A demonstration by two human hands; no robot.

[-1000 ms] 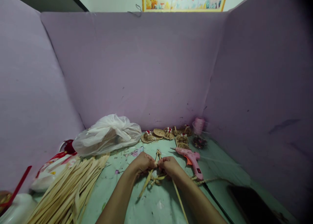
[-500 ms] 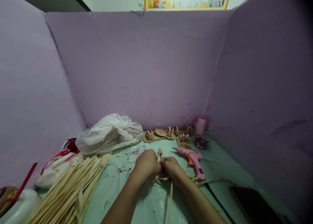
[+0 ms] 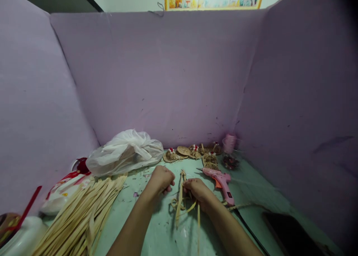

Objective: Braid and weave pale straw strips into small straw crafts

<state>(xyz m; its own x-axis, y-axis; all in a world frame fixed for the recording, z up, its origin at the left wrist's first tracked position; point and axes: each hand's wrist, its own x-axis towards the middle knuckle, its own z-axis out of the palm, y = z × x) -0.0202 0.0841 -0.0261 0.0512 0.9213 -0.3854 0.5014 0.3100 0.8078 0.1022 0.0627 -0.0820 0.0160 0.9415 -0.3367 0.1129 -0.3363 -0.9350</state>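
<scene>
My right hand [image 3: 197,190] pinches a bundle of pale straw strips [image 3: 179,203] over the middle of the table. Loose strip ends hang down below its fingers, and a knotted top sticks up just beyond the fingertips. Coiled loops of a tan cord [image 3: 174,203] lie under the strips. To the left, apart from the bundle, is my left hand [image 3: 162,179], its fingers curled in with nothing visible between them. Beside the right hand lies a pink hot glue gun [image 3: 220,179], its nozzle pointing left.
Several small woven straw slippers [image 3: 192,152] with red and white beads line the back. A pink thread spool [image 3: 229,143] stands at back right. A white plastic bag [image 3: 125,153] and a heap of straw strips [image 3: 81,215] lie left. A dark phone-like slab [image 3: 291,233] is front right.
My left hand has come away from the right hand, moving left and off the strips. The right hand keeps its pinch. More of the strips and cord loops now show between the hands.
</scene>
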